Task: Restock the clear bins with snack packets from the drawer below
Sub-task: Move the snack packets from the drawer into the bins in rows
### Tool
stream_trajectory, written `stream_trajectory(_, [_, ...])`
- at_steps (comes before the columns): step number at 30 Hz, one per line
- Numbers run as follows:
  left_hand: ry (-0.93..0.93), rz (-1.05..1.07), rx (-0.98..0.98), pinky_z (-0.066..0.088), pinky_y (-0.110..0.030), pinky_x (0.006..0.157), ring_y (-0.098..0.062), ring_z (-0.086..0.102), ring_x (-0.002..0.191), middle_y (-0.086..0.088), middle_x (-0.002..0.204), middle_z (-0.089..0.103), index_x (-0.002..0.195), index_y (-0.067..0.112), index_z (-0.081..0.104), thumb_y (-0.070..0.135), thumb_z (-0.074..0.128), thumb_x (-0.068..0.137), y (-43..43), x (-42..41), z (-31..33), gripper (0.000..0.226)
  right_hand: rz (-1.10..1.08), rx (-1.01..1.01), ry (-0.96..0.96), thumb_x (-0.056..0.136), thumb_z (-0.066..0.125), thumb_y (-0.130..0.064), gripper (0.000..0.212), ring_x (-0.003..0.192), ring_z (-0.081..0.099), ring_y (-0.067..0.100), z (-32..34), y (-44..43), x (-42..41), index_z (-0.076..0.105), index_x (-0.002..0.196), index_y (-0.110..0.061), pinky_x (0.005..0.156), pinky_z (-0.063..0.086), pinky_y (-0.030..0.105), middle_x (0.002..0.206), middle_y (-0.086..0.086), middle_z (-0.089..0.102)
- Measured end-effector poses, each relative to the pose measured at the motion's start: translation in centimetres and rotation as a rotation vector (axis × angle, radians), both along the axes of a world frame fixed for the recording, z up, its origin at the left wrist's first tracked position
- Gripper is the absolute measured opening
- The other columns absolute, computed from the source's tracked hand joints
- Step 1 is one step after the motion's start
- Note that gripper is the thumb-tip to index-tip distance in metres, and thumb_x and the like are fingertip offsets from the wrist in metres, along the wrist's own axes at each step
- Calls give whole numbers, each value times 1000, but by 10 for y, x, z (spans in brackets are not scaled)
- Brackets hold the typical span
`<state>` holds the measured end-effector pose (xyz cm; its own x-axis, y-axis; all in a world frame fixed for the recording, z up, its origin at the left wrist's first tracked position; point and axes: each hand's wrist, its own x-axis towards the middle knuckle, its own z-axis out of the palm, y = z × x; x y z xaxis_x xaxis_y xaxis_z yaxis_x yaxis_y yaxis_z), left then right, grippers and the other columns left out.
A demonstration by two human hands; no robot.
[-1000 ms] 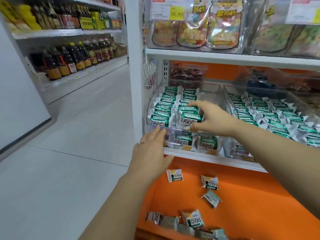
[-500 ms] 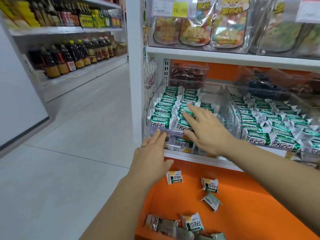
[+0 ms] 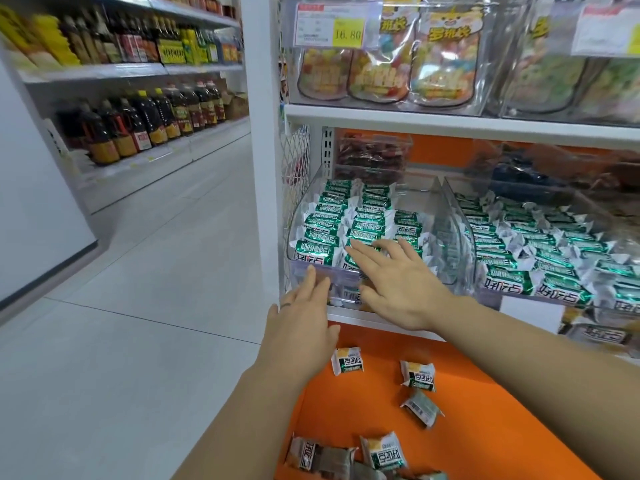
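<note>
Three rows of green packets (image 3: 349, 220) fill the clear bin (image 3: 332, 274). My right hand (image 3: 398, 282) lies spread on the front rows, likely levelling them. My left hand (image 3: 301, 327), fingers straight, touches its front, seemingly steadying. Below the bin, spare packets (image 3: 347, 361) lie in the orange drawer (image 3: 485, 427).

The right hand (image 3: 398, 284) has dropped its grip; it now lies flat over the snack packets (image 3: 317, 252).
</note>
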<state>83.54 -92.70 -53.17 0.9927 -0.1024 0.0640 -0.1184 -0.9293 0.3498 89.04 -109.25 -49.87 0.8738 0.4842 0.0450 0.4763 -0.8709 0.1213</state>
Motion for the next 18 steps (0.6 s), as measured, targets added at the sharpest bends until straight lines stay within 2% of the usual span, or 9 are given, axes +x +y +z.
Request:
stream_trajectory(5, [-12,4,-3,30,-42,114,-23,28,141,3,161,-7,151,28,17,34,51,97,-2,-3,-3,64,-52,16,88,87,10,-51,72,147,-4,20,4,5,7,-3,153,-25,118,-7,47,161,-7,-8])
stream_trajectory(6, [-44,11,-14,33,-38,112,-22,35,137,3,160,1,148,28,25,33,51,96,-2,-5,-3,58,-53,43,70,85,8,-52,75,147,-8,20,2,5,3,-4,153,-24,118,-9,46,161,-6,-11])
stream_trajectory(8, [-120,44,-27,40,-29,103,-17,48,122,2,145,21,135,28,40,33,52,96,-2,-11,-5,41,-6,138,-21,85,12,-51,76,147,-8,20,-6,-1,-10,0,154,-21,119,-7,44,161,-4,-9])
stream_trajectory(10, [-130,62,-17,41,-27,97,-14,51,112,2,130,31,126,28,43,33,50,96,-1,-16,-11,31,96,250,-142,89,30,-43,68,145,13,23,-18,-12,-27,24,151,-16,119,10,43,160,1,16])
stream_trajectory(12, [-92,31,20,41,-26,96,-12,52,111,5,130,36,126,30,43,32,48,97,-1,-18,-22,30,242,284,-211,88,43,-32,50,129,41,23,-33,-30,-42,51,135,-14,108,30,39,143,4,47])
stream_trajectory(13, [-58,13,26,41,-26,96,-11,51,113,7,131,39,128,30,43,31,47,97,-3,-19,-29,31,306,266,-236,88,46,-29,42,117,49,21,-43,-40,-47,59,125,-15,101,36,36,130,3,57])
stream_trajectory(16, [45,-29,32,42,-26,92,-10,53,114,11,133,44,128,32,43,29,47,97,-13,-18,-49,32,277,88,-18,86,48,-28,26,85,58,18,-75,-73,-56,69,99,-19,75,52,32,94,-2,66])
stream_trajectory(17, [77,-41,38,44,-27,90,-11,54,112,12,132,46,127,32,44,29,46,97,-18,-16,-56,31,207,-7,110,86,47,-30,25,81,59,19,-87,-81,-55,68,95,-20,70,54,33,90,-3,65])
stream_trajectory(18, [109,-54,50,46,-29,89,-12,55,111,12,131,48,126,32,46,28,46,96,-23,-13,-63,30,113,-121,223,89,45,-30,26,85,60,21,-95,-86,-56,67,99,-21,71,54,36,95,-2,65])
